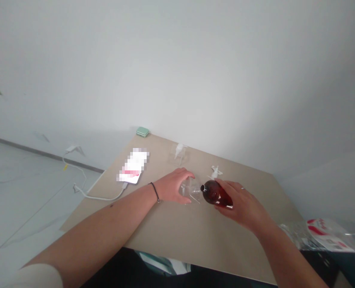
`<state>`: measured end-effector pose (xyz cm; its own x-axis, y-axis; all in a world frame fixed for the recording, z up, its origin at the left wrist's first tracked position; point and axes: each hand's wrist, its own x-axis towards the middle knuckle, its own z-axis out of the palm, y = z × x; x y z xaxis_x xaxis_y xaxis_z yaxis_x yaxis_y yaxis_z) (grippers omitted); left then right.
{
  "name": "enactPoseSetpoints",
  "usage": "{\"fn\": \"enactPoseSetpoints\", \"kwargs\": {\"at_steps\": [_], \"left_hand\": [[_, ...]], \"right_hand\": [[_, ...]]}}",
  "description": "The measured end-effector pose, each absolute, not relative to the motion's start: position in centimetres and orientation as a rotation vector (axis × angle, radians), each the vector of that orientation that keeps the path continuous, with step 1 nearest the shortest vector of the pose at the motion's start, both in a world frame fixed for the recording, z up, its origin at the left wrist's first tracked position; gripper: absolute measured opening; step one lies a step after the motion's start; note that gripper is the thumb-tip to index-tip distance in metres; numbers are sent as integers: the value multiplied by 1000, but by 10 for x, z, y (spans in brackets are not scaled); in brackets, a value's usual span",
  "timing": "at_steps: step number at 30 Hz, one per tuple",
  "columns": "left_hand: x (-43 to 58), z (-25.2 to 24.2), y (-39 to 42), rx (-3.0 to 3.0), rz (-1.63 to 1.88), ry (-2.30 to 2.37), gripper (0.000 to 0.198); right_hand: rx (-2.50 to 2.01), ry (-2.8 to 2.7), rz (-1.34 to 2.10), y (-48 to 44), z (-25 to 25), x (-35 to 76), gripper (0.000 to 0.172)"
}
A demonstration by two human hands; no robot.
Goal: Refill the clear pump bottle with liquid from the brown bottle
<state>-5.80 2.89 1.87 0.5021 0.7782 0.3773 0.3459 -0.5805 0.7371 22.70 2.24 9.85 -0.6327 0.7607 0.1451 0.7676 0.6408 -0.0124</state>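
Note:
My left hand (175, 187) is curled around a clear plastic bottle (192, 189) near the middle of the table. In my right hand (240, 203) is a dark brown bottle (215, 193), uncapped and tilted to the left. Its mouth is close to the clear bottle's top; whether they touch, or any liquid flows, I cannot tell. Just behind the brown bottle lies a white spray pump head (215, 173). Farther back is another clear bottle (179, 161) with a white spray head (180, 149).
A lit phone (134, 166) with a white cable (102, 198) lies on the table's left side. A small green case (142, 132) sits at the back left corner. A clear plastic package (327, 234) with red print is beyond the right edge. A wall borders the table's back.

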Motion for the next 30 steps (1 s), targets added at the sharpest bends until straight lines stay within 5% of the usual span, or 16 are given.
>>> {"fn": "enactPoseSetpoints", "kwargs": {"at_steps": [30], "left_hand": [[-57,22,28,2176,922,939,75]], "right_hand": [[-1253,-2758,-145,21,105,224,67]]}}
